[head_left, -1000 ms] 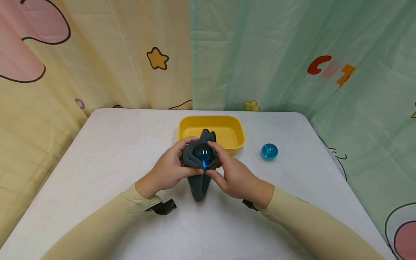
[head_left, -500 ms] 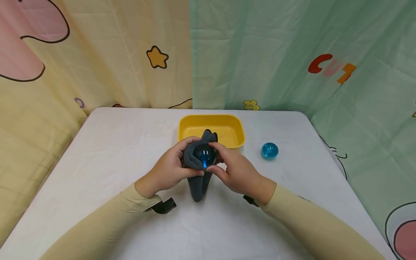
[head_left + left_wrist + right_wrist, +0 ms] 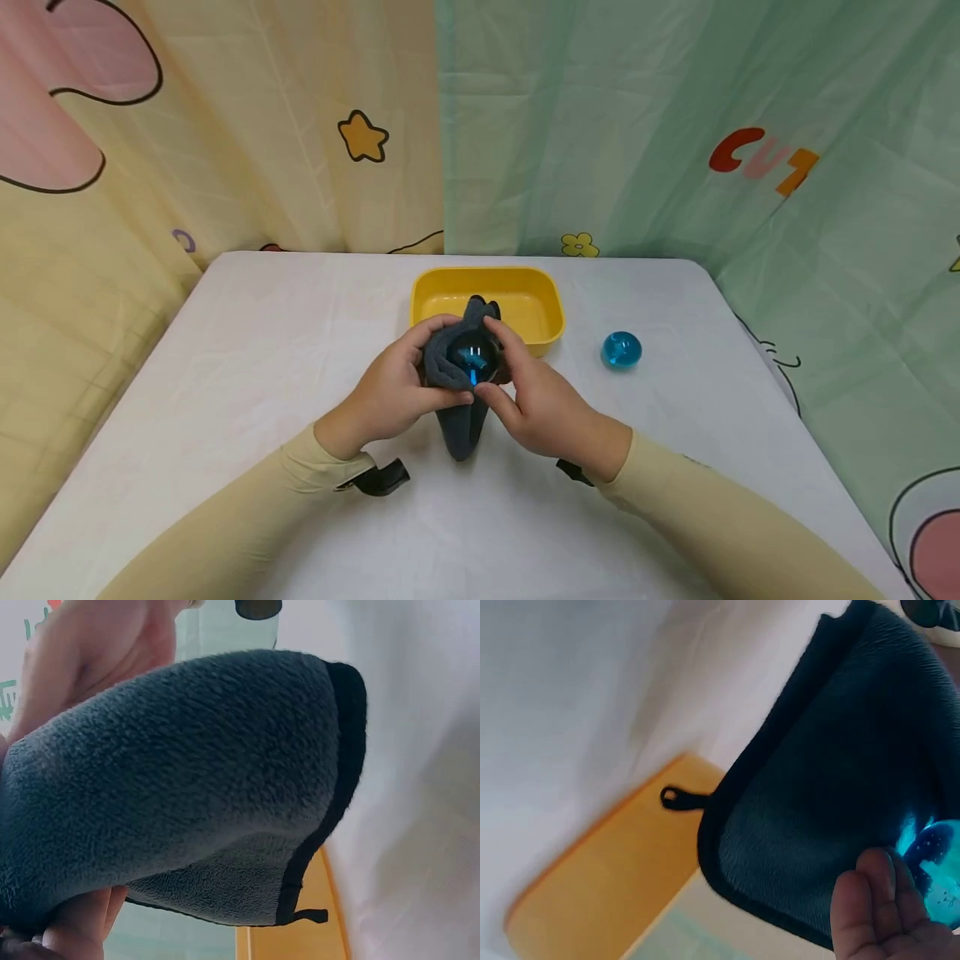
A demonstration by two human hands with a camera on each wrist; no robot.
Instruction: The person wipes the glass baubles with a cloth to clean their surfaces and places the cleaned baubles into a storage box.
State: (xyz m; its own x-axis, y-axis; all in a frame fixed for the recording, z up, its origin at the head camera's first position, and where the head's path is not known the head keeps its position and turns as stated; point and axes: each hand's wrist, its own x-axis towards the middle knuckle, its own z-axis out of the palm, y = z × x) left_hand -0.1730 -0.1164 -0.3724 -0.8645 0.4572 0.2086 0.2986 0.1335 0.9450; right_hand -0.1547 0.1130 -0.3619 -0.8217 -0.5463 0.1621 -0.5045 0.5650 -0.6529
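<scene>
Between both hands is a dark grey cloth point(image 3: 459, 421) with black edging, folded about a clear blue ball point(image 3: 474, 354). My left hand point(image 3: 393, 379) grips the cloth from the left, its thumb along the near side below the ball. On the other side my right hand point(image 3: 543, 396) holds the ball between thumb and fingers. The left wrist view is mostly filled by the fuzzy cloth point(image 3: 180, 765). In the right wrist view, fingertips point(image 3: 877, 889) lie against the cloth beside the shiny ball point(image 3: 939, 874). A second blue ball point(image 3: 622, 350) sits on the table to the right.
A yellow rectangular tub point(image 3: 551, 333) stands just behind the hands, partly hidden by the cloth. The white table point(image 3: 225, 400) reaches back to printed curtains point(image 3: 360, 192). Black straps point(image 3: 381, 478) show at the wrists.
The right hand's fingers and thumb have shifted slightly on the ball. The cloth's lower tip has swung a little right. The second ball and the tub stay where they were.
</scene>
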